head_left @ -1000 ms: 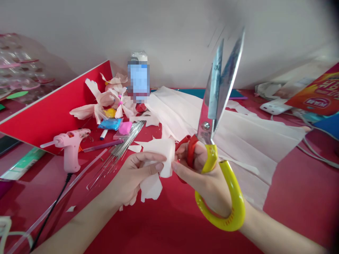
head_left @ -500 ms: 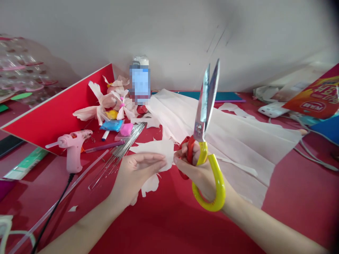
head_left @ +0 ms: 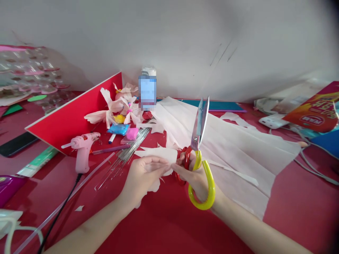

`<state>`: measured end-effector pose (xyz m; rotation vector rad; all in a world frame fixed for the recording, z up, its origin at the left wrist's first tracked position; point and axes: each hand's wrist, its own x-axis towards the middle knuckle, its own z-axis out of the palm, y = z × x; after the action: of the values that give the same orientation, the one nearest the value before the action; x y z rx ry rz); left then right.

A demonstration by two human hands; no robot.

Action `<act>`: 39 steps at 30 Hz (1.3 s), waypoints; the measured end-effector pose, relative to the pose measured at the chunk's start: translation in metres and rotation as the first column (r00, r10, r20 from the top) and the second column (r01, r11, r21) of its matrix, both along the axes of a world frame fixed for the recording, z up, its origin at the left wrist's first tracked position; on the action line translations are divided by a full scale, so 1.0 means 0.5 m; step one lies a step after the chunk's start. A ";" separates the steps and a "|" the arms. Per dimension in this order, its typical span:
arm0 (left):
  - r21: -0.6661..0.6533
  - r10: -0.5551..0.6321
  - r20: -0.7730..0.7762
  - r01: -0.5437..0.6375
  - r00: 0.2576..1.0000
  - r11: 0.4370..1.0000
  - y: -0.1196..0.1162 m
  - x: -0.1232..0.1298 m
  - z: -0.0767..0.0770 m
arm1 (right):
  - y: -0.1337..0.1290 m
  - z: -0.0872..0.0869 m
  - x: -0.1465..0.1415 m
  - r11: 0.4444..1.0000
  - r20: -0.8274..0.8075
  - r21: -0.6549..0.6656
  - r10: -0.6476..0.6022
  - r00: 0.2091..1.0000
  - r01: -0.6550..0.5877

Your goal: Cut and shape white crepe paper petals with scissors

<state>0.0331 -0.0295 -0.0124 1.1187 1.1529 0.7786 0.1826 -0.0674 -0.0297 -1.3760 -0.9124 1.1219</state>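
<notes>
Pinching a soft piece of pale pink crepe paper (head_left: 156,155), the left hand (head_left: 144,176) holds it between thumb and fingers, above the red surface (head_left: 164,225). The right hand (head_left: 197,178) has a tight grip on big steel scissors with yellow and red handles (head_left: 201,187), right beside the paper's edge. The shiny blades point up, nearly shut, and are not on the paper. A firm pinch seems good, since soft paper can bend or tear. Both arms reach in from the bottom, with wrists bent a little. Past the hands lie a wide pale pink paper sheet (head_left: 233,155), thin metal wires (head_left: 122,157), and a pink glue gun (head_left: 83,148).
</notes>
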 end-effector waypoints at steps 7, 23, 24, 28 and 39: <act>0.049 -0.080 -0.066 0.084 0.995 0.995 0.010 -0.013 -0.008 | 0.005 0.019 -0.004 0.993 -0.128 -0.089 -0.083 0.988 0.072; -0.016 0.004 0.101 -0.002 0.995 1.000 0.012 -0.016 -0.015 | -0.020 0.005 -0.018 1.000 -0.018 -0.009 0.011 1.000 -0.012; -0.036 0.005 0.122 0.000 0.993 0.999 0.012 -0.016 -0.016 | -0.021 0.005 -0.017 1.000 -0.005 0.002 0.007 1.000 -0.007; -0.110 0.012 0.203 0.011 0.979 0.994 0.012 -0.015 -0.021 | -0.019 0.017 -0.013 0.999 0.036 0.033 0.022 0.999 -0.023; -0.236 0.035 0.369 0.057 0.929 0.970 0.007 -0.006 -0.028 | -0.019 0.025 -0.014 0.998 -0.005 0.043 -0.035 0.999 0.036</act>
<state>0.0302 -0.0258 -0.0262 0.7325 0.8908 0.7768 0.1757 -0.0769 -0.0172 -1.3496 -0.9008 1.0723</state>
